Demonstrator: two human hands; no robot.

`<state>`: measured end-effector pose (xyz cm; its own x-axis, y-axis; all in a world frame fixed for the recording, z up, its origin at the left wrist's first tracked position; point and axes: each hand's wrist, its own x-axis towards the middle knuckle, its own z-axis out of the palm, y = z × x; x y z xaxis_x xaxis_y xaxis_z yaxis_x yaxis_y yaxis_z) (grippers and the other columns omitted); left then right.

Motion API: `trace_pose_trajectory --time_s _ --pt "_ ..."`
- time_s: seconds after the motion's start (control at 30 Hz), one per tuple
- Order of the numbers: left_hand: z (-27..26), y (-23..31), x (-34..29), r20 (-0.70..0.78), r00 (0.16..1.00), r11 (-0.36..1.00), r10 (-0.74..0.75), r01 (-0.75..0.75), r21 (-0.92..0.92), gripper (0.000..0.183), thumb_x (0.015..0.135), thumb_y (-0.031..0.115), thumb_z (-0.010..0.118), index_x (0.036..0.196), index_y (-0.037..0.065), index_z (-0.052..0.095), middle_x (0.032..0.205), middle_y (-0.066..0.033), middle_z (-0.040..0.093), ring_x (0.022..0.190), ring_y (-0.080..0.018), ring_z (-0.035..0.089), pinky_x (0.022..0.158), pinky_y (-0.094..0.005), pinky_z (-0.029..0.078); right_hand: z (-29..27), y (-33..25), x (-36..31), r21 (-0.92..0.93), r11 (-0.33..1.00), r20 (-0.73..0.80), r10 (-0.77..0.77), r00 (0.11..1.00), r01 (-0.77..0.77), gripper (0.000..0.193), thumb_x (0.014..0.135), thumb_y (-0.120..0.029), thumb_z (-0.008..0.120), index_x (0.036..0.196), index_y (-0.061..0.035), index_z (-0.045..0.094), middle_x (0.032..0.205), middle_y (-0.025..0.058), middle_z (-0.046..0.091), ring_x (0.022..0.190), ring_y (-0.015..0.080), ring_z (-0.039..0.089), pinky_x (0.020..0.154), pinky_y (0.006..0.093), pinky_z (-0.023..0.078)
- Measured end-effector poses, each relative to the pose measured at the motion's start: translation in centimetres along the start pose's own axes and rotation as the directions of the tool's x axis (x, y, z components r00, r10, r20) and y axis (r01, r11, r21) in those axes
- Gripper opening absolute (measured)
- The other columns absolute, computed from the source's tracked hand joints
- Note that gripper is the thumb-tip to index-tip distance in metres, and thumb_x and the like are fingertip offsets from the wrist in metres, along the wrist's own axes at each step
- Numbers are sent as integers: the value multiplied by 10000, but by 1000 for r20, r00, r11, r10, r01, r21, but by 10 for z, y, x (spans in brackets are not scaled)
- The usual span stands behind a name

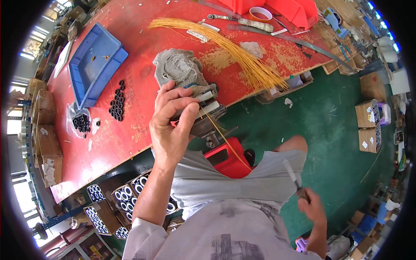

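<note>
Spanning a green-floored workshop, the red tabletop (130,130) carries a blue tray (97,65); the left hand (171,125) pinches a small clamp (203,110), the right hand (312,208) grips a knife (291,173).

Red worktable (130,130) over green floor (338,143); cardboard boxes (368,125) along the edges; bright daylight through windows (30,47) at left.

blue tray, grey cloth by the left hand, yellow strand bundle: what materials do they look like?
Blue tray: likely moulded plastic, with a smooth, uniform colour and rounded rim.
Grey cloth: woven or knitted fabric, crumpled, matte, and looks soiled.
Yellow strand bundle: thin stiff fibres or sleeved wires fanned out on the red bench; which of the two can't be told.
</note>
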<state>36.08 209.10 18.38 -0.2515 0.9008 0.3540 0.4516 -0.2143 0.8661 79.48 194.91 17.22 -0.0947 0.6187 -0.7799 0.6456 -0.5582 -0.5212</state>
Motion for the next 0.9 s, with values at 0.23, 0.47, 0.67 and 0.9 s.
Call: trace_pose_trajectory --time_s 0.23,0.47,0.67,0.9 --pt "-1 -1 0 7 1000 1000 -16 16 -6 105 834 77 718 927 31 733 1123 -99 679 1314 -332 462 1112 -466 342 80 -189 97 127 398 -426 -806 412 909 254 794 41 730 1001 -17 593 1011 126 621 828 200 607 697 297 487" --pt "-1 2 4 12 1000 1000 -16 16 1 89 817 64 701 899 36 722 1090 -98 681 1286 -337 487 1106 -464 361 106 -230 116 -122 474 -414 -823 389 872 217 792 -21 777 970 -20 653 793 91 632 679 230 603 624 324 480" --pt "-1 -2 2 -12 999 998 52 -52 35 96 793 28 681 888 41 682 1072 -103 677 1237 -343 524 1107 -458 370 62 -245 86 -41 514 -291 -827 482 857 157 820 -12 749 955 -2 670 732 73 641 636 135 596 579 278 469" --pt "-2 -3 0 -12 998 998 62 -62 2 152 783 4 671 924 48 706 1108 -107 663 1261 -350 511 1093 -454 387 67 -235 69 268 720 2 -664 747 640 95 933 -70 628 935 14 672 707 50 673 648 92 654 563 241 523"
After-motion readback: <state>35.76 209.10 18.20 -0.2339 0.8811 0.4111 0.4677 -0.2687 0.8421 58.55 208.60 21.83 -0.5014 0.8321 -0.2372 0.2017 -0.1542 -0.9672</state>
